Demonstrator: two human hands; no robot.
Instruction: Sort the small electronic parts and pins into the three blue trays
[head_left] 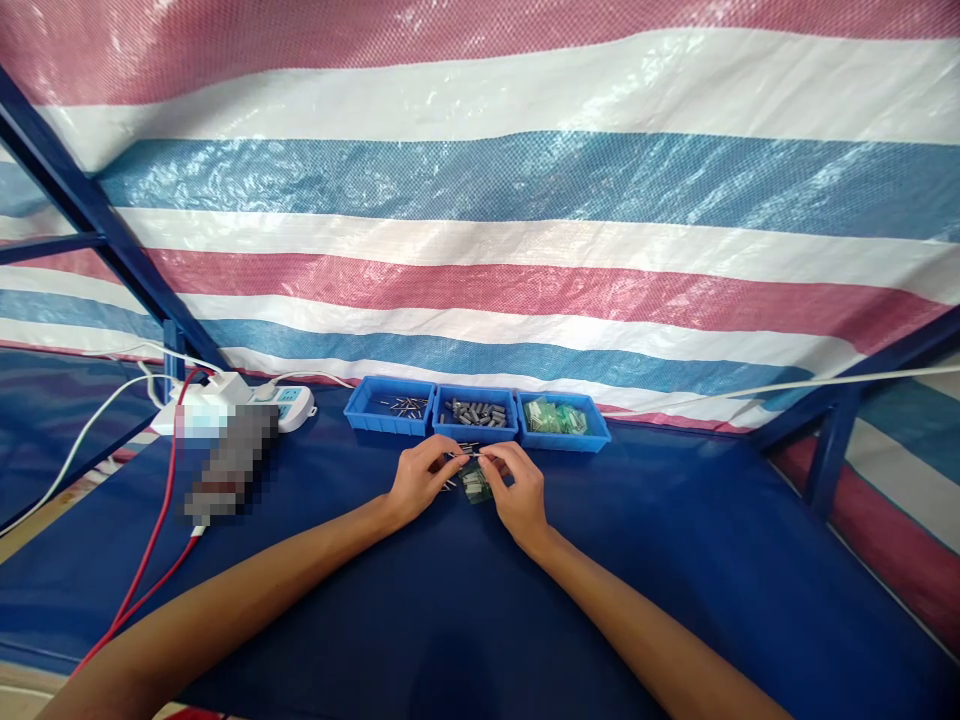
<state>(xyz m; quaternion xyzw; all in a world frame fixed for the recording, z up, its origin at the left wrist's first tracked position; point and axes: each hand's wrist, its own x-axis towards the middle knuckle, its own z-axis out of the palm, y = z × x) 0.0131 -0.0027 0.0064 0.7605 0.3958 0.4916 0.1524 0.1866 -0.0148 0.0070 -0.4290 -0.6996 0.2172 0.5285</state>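
My left hand (424,480) and my right hand (519,488) meet over the blue table, thumbs and forefingers pinched close together. Between their fingertips is a small, thin, metallic-looking piece (473,456); its exact kind is too small to make out. Under the fingers lie a green-and-white pile of small pieces (475,486) and several thin metal pins (448,486), partly hidden by my left hand. Just beyond, three blue bins stand side by side: the left bin (386,425) holds thin metal pins, the middle bin (475,434) grey cylinders, the right bin (566,441) green-and-white pieces.
At the left of the blue table (360,620) sit a white power strip (296,405) with plugs and a blurred-out dark device (236,460) on a red cable (154,540). Striped plastic sheeting (525,180) hangs behind. Blue metal frame bars (127,240) slope at both sides.
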